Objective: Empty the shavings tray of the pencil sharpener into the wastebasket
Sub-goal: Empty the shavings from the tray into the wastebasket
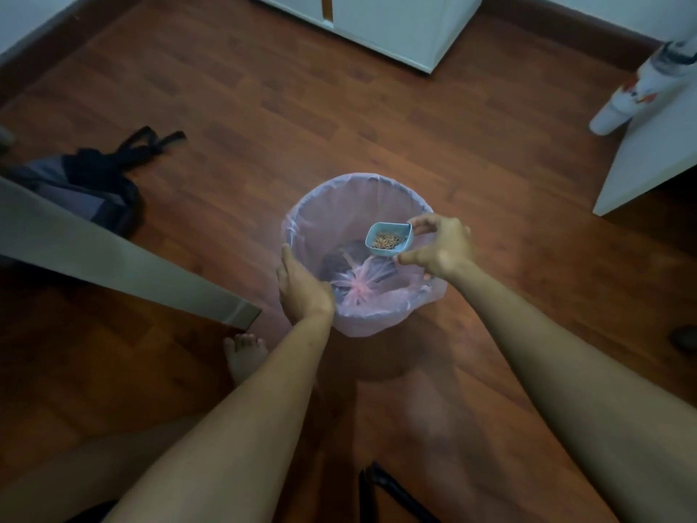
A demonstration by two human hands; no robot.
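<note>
On the wooden floor [377,126], a wastebasket [301,220] lined with a pink bag [392,315] is steadied at its near rim by the left hand [301,288], grip closed on the rim. Over its opening, a blue tray [388,239] of shavings [386,240] is pinched upright in the right hand [441,247].

The wastebasket [362,258] body is hidden by its pink liner, and the left hand [303,286] covers part of the near-left rim. A dark object [684,335] is cut off at the right edge, unidentifiable. The near-right corner of the shavings tray [388,239] is covered by the right hand's [441,247] fingers.
</note>
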